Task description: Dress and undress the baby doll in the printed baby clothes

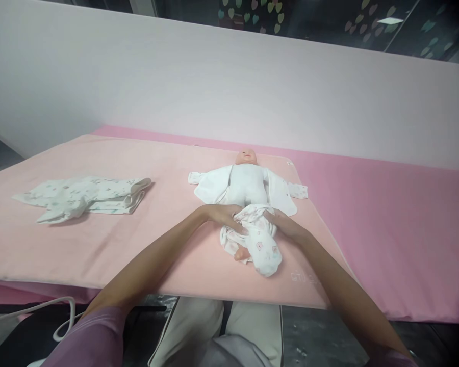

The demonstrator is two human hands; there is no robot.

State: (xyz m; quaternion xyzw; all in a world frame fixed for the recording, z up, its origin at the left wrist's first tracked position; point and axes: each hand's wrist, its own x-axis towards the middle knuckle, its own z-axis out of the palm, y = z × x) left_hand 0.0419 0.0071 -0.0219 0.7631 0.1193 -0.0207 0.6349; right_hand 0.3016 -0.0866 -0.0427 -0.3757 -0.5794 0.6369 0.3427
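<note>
A baby doll (247,157) lies on its back on the peach mat (168,168), head toward the wall. Its white jacket (214,184) is spread open, with both sleeves out to the sides. Printed white baby pants (265,248) are bunched around the doll's legs. My left hand (226,216) grips the bunched cloth on its left side, fingers partly inside the folds. On the opposite side my right hand (282,223) pinches the upper edge of the pants. One bare doll foot (241,253) shows at the left opening; the other leg is covered by the cloth.
A folded printed white cloth bundle (95,196) with a knotted end lies at the left of the mat. Pink padding (386,229) extends to the right, and a white wall (229,92) rises behind. A white cable (67,306) hangs at lower left.
</note>
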